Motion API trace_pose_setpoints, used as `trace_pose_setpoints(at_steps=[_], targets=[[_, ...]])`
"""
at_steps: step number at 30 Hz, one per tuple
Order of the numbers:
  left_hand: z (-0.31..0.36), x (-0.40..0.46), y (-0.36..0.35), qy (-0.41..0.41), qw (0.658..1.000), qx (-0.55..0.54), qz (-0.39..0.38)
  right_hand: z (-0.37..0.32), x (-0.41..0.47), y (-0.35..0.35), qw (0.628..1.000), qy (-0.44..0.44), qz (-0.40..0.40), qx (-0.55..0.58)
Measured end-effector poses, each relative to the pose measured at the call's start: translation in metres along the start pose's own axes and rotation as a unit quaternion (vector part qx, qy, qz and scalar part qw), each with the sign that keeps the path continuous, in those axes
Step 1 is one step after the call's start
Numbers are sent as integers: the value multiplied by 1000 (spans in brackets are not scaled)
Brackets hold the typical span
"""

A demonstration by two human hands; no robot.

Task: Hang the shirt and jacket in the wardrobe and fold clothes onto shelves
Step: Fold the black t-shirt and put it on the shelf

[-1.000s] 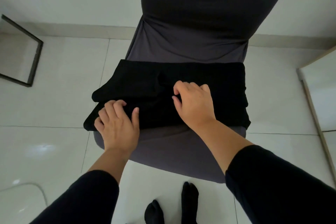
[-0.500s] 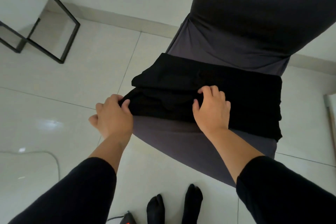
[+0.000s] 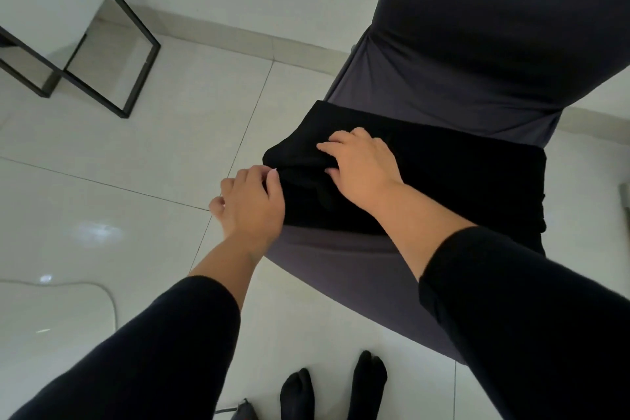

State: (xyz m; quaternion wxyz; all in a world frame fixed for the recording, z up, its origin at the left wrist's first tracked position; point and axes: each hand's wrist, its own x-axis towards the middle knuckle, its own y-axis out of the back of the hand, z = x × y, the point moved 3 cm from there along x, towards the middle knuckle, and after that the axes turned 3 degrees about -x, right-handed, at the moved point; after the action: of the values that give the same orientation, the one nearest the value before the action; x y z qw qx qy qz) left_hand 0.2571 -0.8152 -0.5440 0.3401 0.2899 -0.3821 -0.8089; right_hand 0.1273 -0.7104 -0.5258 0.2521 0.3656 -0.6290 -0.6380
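Note:
A folded black garment (image 3: 443, 177) lies across the seat of a chair with a grey cover (image 3: 341, 259). My left hand (image 3: 250, 206) is at the garment's left end, its fingers curled around the edge of the fold. My right hand (image 3: 361, 169) rests on top of the left part of the garment, fingers bent and pinching the cloth. Both forearms wear black sleeves. The underside of the fold and my left fingertips are hidden.
The chair's tall grey back (image 3: 494, 27) rises behind the seat against a white wall. A black metal frame (image 3: 136, 58) stands on the white tiled floor at the upper left. A thin cable (image 3: 102, 293) lies at the left. My feet in black socks (image 3: 334, 385) stand below.
The view has swung left. My left hand slid from the top of the garment to its left edge and gripped it. My right hand shifted left along the top.

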Motion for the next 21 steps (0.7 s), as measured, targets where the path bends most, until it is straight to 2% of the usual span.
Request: trace_pose_setpoints(at_steps=[3,5,14,18,21], targets=[[9,6,-3,-21,1000,13,12,14,20,15,985,-75,10,158],[15,9,-4,-46,998,23,26,24,28,27,970,-100,34,220],[56,33,-15,-114,990,62,-51,52,39,39,960,-101,63,254],[69,38,-13,-60,992,-102,-31,55,39,38,955,-102,68,271],[64,43,-13,-2,985,-174,-1,58,39,40,954,-99,74,272]])
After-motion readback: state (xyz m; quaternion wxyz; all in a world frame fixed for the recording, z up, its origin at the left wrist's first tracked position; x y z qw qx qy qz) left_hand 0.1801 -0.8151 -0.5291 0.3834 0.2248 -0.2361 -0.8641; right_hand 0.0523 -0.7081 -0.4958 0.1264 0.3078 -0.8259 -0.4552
